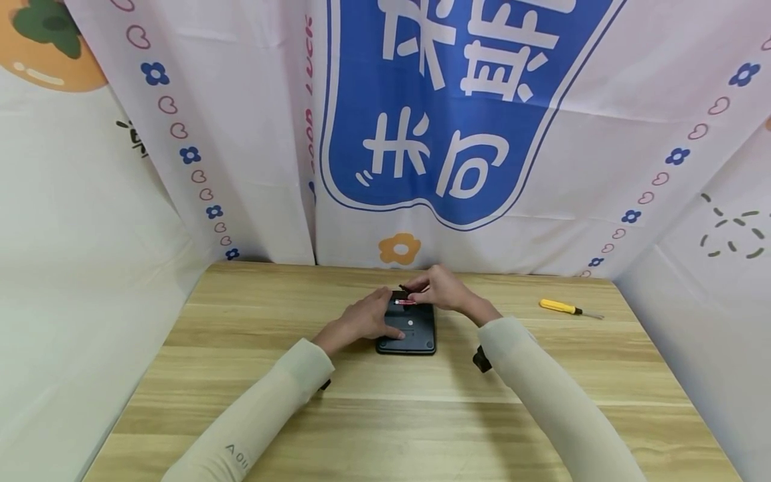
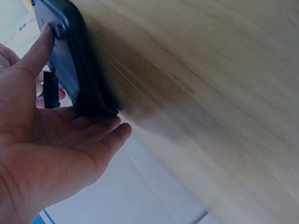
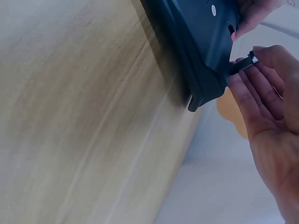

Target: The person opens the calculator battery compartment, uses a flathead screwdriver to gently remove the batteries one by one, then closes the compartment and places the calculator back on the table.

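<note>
A dark device that looks like a calculator lies back side up on the table, with a red-and-white battery showing near its far end. My left hand grips its left side, the thumb pressed on the back and the other fingers along the edge. At the far end my right hand pinches a small black cover between thumb and fingers. In the right wrist view this cover stands out from the device's end; whether it is attached there I cannot tell.
A screwdriver with a yellow handle lies on the wooden table to the right. Behind the table's far edge hangs a printed cloth, and white cloth walls stand at both sides.
</note>
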A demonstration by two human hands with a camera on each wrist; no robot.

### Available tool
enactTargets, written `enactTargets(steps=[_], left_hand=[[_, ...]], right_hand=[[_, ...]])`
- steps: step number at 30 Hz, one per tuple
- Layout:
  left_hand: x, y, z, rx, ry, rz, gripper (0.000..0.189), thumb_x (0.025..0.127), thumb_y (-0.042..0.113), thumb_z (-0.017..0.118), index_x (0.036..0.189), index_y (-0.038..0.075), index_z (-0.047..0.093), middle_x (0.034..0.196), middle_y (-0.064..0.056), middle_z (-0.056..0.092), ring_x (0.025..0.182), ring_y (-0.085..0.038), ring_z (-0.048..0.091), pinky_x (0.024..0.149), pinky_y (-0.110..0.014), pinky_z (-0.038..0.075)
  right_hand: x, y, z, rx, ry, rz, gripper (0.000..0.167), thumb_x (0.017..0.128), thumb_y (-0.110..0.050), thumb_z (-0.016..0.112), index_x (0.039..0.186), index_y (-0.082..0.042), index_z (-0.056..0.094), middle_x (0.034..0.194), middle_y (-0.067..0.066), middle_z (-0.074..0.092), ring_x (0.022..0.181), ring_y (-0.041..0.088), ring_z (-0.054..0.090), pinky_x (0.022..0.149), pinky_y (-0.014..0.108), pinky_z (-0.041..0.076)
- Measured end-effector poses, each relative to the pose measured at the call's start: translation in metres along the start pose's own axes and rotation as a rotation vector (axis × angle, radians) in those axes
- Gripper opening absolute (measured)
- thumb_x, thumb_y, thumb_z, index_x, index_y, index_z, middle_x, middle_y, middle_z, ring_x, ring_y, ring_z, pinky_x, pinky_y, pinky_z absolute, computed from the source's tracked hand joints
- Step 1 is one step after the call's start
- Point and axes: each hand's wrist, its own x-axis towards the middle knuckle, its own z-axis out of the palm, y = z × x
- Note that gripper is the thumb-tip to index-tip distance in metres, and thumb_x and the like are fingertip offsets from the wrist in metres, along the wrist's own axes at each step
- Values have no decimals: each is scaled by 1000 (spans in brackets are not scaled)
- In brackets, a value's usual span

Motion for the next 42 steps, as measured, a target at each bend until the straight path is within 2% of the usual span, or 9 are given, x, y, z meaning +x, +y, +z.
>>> enactTargets(steps=[7,13,17,23,27,33,38,42], left_hand=[[0,0,1,-6,2,-2,108,89,52,84,167,3,28,174,-15,25,157,-33,34,120,-59,38],[1,-1,2,-9,9,3,107,89,52,84,166,2,28,174,-16,26,156,-34,35,119,-60,39],[1,-1,1,-24,8,6,107,89,52,84,166,2,28,174,-16,26,156,-34,35,119,-61,38],[0,0,-1,-26,16,11,107,89,51,85,166,1,28,173,-17,27,156,-35,36,120,-60,39],[1,-1,0,-17,29,20,108,89,50,85,166,1,28,173,-17,29,155,-34,37,119,-58,40],[1,-1,2,-21,33,23,107,89,50,85,165,1,29,173,-17,29,155,-34,37,119,-58,40],[0,0,3,-15,32,24,107,89,50,85,165,1,29,172,-18,29,155,-34,37,120,-56,40],[-1,-1,3,-18,34,20,107,89,50,85,165,1,29,173,-18,29,156,-34,35,121,-56,39]], right_hand=[[-4,8,2,149,67,98,27,95,-10,80,120,0,79,116,15,79,107,24,76,86,34,62],[-9,15,3,281,128,204,28,96,-15,80,121,-3,80,117,14,79,96,18,76,82,33,62],[-12,16,2,435,161,294,31,97,-13,79,125,-1,77,120,17,77,93,17,76,85,35,64],[-12,20,2,771,226,406,35,98,-2,75,131,7,70,121,23,76,99,20,78,98,44,60],[-12,23,2,937,262,461,36,102,1,68,136,11,64,120,23,76,98,21,79,99,43,59],[-16,26,1,1084,305,481,33,106,1,61,136,14,62,113,19,78,95,22,78,92,38,62],[-20,29,-3,1142,302,486,31,106,-1,62,134,13,62,110,17,78,101,25,78,93,37,62],[-23,31,-6,1161,298,489,33,106,0,62,136,14,59,121,25,75,108,29,76,100,40,58]])
